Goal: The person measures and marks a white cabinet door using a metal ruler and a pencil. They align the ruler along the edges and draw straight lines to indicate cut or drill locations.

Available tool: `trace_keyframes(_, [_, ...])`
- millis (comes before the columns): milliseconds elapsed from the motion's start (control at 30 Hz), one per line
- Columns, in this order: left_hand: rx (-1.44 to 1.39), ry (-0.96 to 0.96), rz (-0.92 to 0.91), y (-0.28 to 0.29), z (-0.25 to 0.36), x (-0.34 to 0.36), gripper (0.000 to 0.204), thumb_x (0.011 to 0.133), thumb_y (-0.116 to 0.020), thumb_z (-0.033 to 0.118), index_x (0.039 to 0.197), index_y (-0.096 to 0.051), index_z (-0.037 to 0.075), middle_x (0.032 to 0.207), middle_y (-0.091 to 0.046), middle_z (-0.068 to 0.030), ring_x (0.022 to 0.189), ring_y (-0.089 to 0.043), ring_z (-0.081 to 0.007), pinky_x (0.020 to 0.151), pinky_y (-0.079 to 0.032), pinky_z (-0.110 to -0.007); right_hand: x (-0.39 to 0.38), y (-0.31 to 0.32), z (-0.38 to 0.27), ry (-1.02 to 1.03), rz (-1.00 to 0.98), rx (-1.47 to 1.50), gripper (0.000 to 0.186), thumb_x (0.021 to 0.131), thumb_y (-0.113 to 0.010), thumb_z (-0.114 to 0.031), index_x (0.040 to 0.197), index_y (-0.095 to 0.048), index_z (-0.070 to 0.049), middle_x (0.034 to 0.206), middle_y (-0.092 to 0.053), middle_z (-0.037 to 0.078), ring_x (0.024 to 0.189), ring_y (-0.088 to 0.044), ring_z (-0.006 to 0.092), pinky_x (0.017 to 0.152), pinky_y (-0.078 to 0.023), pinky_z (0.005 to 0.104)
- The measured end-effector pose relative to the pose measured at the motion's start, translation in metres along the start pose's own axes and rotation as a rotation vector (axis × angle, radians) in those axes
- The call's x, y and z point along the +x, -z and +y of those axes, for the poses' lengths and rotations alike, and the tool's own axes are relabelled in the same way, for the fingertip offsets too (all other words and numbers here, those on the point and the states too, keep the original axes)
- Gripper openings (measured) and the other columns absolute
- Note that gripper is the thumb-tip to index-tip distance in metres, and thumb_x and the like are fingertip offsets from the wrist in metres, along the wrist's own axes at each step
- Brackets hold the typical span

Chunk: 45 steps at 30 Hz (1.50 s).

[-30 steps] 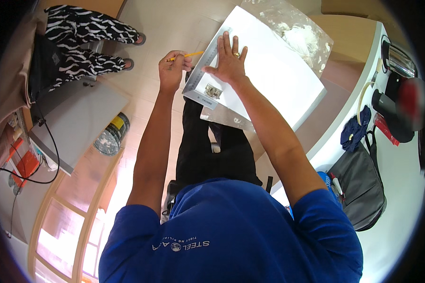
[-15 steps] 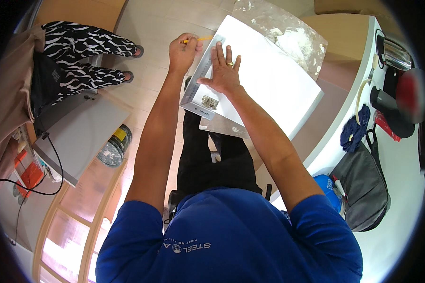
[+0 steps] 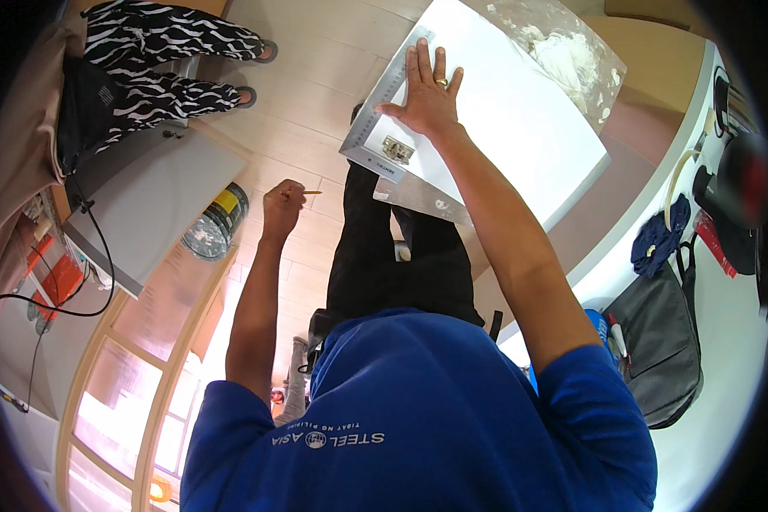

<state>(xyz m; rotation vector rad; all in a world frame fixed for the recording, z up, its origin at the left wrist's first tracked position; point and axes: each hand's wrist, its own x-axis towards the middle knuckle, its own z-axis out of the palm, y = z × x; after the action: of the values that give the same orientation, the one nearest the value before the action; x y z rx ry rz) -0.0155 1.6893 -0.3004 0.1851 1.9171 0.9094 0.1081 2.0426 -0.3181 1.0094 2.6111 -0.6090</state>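
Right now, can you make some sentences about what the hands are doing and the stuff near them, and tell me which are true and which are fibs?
1. The left hand is holding a pencil. True.
2. The right hand is curled into a fist. False: its fingers are spread out over the white board.
3. The ruler lies along an edge of the white board. True.
4. The pencil is touching the ruler. False: there is a gap between them.
5. There is a ring on the right hand. True.
6. The small metal fitting is on the floor. False: it is on the white board.
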Motion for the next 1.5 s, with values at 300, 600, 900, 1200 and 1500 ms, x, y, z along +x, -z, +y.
trace_keyframes(300, [-0.187,0.131,-0.132,-0.08,0.051,0.054,0.03,0.105,-0.06,0.029,0.12,-0.066,0.004,0.09,-0.067,-0.0018,0.063,-0.051,-0.0065,0.055,-0.041,-0.023,0.0,0.001,-0.001,0.016,-0.008,-0.014,0.13,0.077,-0.071,-0.078,0.167,-0.011,-0.006,0.175,0.002,0.013,0.16,0.009,0.0389,0.122,0.0,0.0711])
trace_keyframes(600, [-0.459,-0.028,-0.062,-0.039,0.135,-0.007,0.021,0.101,-0.065,0.029,0.093,-0.066,0.009,0.073,-0.061,0.0031,0.06,-0.046,-0.0025,0.053,-0.034,-0.019,-0.047,0.077,-0.034,0.173,0.016,0.663,0.101,0.084,-0.078,-0.055,0.159,-0.036,-0.001,0.166,-0.024,0.027,0.149,-0.037,0.0376,0.114,-0.037,0.0523])
trace_keyframes(900, [-0.071,-0.56,-0.239,-0.06,0.363,-0.022,0.034,0.098,-0.07,0.035,0.091,-0.07,0.001,0.075,-0.064,0.0004,0.068,-0.054,-0.0077,0.062,-0.044,-0.027,-0.078,0.258,-0.043,0.473,0.233,0.511,0.069,0.084,-0.081,-0.004,0.147,-0.054,-0.01,0.149,-0.053,0.015,0.132,-0.056,0.0285,0.108,-0.047,0.0388])
trace_keyframes(1200, [-0.025,-0.43,-0.111,-0.016,0.295,0.047,0.027,0.101,-0.066,0.027,0.098,-0.069,0.0,0.083,-0.065,-0.0019,0.081,-0.058,-0.0109,0.079,-0.048,-0.027,-0.048,0.371,0.15,0.072,0.085,0.864,0.042,0.103,-0.066,-0.023,0.138,-0.063,-0.001,0.116,-0.072,0.009,0.102,-0.069,0.0162,0.097,-0.049,0.0295])
trace_keyframes(1500, [0.193,-0.5,0.006,-0.108,0.162,0.079,0.047,0.095,-0.075,0.016,0.136,-0.058,0.001,0.129,-0.06,-0.0186,0.121,-0.061,-0.0307,0.106,-0.048,-0.039,0.117,0.202,0.199,-0.121,-0.236,0.927,0.043,0.098,-0.07,-0.021,0.135,-0.066,0.0,0.117,-0.073,0.01,0.106,-0.068,0.0191,0.095,-0.049,0.0323])
